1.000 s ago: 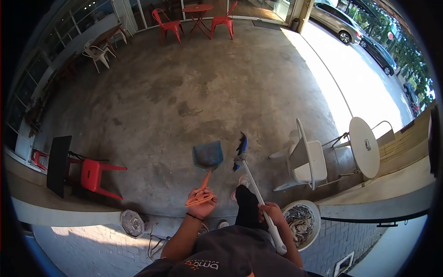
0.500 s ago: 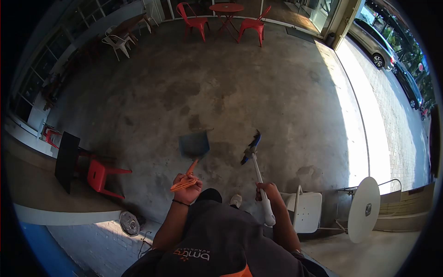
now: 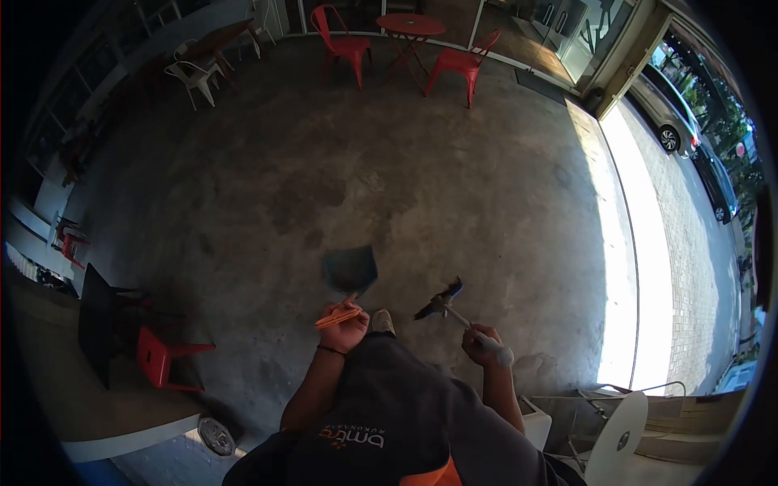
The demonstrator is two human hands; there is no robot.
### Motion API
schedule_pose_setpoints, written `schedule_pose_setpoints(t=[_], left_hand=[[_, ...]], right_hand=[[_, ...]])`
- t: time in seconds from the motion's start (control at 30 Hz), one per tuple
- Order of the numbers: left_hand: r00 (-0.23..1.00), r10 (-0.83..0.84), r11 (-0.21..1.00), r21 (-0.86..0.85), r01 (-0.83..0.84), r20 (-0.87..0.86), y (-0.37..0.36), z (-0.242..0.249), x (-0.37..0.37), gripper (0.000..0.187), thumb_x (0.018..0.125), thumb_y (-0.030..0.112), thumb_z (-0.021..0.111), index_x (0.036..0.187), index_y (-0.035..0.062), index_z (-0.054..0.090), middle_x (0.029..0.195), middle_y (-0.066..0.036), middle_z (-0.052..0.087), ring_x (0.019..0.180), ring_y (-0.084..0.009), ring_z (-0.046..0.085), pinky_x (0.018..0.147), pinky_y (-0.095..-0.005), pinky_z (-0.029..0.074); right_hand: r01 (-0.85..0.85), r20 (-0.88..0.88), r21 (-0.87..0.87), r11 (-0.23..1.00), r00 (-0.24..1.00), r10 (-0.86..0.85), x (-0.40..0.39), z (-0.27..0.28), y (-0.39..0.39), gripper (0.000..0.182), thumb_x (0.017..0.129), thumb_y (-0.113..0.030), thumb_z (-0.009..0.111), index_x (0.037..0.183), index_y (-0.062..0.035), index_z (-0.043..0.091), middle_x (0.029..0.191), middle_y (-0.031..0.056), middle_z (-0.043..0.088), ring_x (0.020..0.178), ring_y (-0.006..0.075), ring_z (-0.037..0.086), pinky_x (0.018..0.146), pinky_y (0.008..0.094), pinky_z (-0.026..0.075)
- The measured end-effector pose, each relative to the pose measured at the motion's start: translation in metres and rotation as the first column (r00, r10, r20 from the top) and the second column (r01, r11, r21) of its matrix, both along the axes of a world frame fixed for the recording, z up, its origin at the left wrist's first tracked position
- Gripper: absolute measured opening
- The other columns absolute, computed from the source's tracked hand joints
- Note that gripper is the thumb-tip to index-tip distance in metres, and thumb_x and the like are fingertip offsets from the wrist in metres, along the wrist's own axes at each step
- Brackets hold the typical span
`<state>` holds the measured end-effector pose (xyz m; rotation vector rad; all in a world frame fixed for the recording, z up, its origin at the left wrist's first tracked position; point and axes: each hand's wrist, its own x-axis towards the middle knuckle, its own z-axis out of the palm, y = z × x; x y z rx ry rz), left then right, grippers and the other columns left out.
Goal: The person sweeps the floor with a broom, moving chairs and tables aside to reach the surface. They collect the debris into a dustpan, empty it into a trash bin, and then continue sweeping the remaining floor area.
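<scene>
My left hand [image 3: 344,334] is closed around the orange handle of a long-handled dustpan; its dark blue-grey pan [image 3: 351,270] is out ahead of me, over the concrete floor. In my right hand [image 3: 484,346] is the pale shaft of a broom, gripped near its thick grey-white end. The blue head with dark bristles [image 3: 440,300] lies to the right of the pan, a gap between them. One shoe [image 3: 382,321] shows just right of my left hand.
Red chairs [image 3: 348,49] flank a red round table [image 3: 411,26] at the back. A red stool [image 3: 154,356] stands by a dark tabletop [image 3: 96,324] at left. To the right are a white round table [image 3: 617,441] and a sunlit opening with parked cars [image 3: 666,105].
The view has advanced over the floor, and one foot has come forward. My right hand has risen away from my body, bringing the broom shaft to a steeper, foreshortened angle. Both tools stay held.
</scene>
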<state>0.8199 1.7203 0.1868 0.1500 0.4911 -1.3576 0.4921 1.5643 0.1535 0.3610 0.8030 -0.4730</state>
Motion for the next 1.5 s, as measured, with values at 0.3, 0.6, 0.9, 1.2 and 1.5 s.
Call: schedule_pose_setpoints(t=[0.3,0.6,0.9,1.2,1.5], left_hand=[[0.995,-0.05,0.999,-0.027,0.047,-0.09,-0.175,0.016,0.14,0.019,0.078,0.017,0.052,0.089,0.002,0.056,0.073,-0.004,0.061,0.071,-0.0135,0.06,0.073,-0.0311,0.045],[0.991,0.108,0.993,-0.035,-0.111,-0.08,-0.321,0.011,0.318,0.015,0.079,0.017,0.051,0.081,0.0024,0.055,0.071,-0.004,0.058,0.073,-0.0143,0.059,0.072,-0.0322,0.045],[0.96,0.28,0.956,0.077,-0.282,0.025,-0.432,0.023,0.483,0.01,0.076,0.014,0.053,0.074,0.0047,0.056,0.069,-0.007,0.059,0.072,-0.0182,0.059,0.075,-0.0348,0.047],[0.914,0.405,0.906,0.132,-0.402,0.002,-0.51,-0.015,0.747,0.006,0.075,0.015,0.054,0.07,0.0102,0.055,0.066,-0.004,0.058,0.063,-0.0161,0.058,0.069,-0.0326,0.044],[0.928,0.352,0.889,0.266,-0.372,0.12,-0.598,-0.008,1.039,0.089,0.07,0.015,0.055,0.14,-0.0108,0.005,0.055,0.001,0.051,0.053,-0.0127,0.051,0.06,-0.0272,0.04]], right_hand=[[0.13,0.077,0.019,0.991,0.988,-0.132,0.144,-0.045,-0.166,0.008,0.078,-0.014,0.055,0.082,-0.0074,0.053,0.074,0.0049,0.057,0.07,0.0196,0.059,0.065,0.0291,0.049],[-0.797,-0.754,-0.563,0.22,0.604,0.258,0.311,-0.197,-0.387,0.008,0.083,-0.013,0.047,0.076,-0.0104,0.05,0.062,0.0027,0.05,0.057,0.0151,0.052,0.058,0.0307,0.045],[-0.456,-0.186,-0.284,0.843,0.889,0.418,0.672,0.016,-0.597,0.009,0.086,-0.015,0.049,0.078,-0.0103,0.049,0.06,-0.0006,0.048,0.056,0.0133,0.051,0.056,0.0292,0.043],[-0.482,-0.136,-0.341,0.807,0.875,0.465,0.906,0.007,-0.703,0.009,0.085,-0.01,0.054,0.081,-0.0028,0.051,0.058,-0.001,0.05,0.054,0.0091,0.052,0.057,0.0252,0.044],[-0.511,-0.158,-0.35,0.785,0.858,0.488,1.119,0.061,-0.785,0.014,0.083,-0.012,0.057,0.086,0.0018,0.053,0.057,-0.0028,0.047,0.051,0.0084,0.046,0.052,0.0243,0.04]])
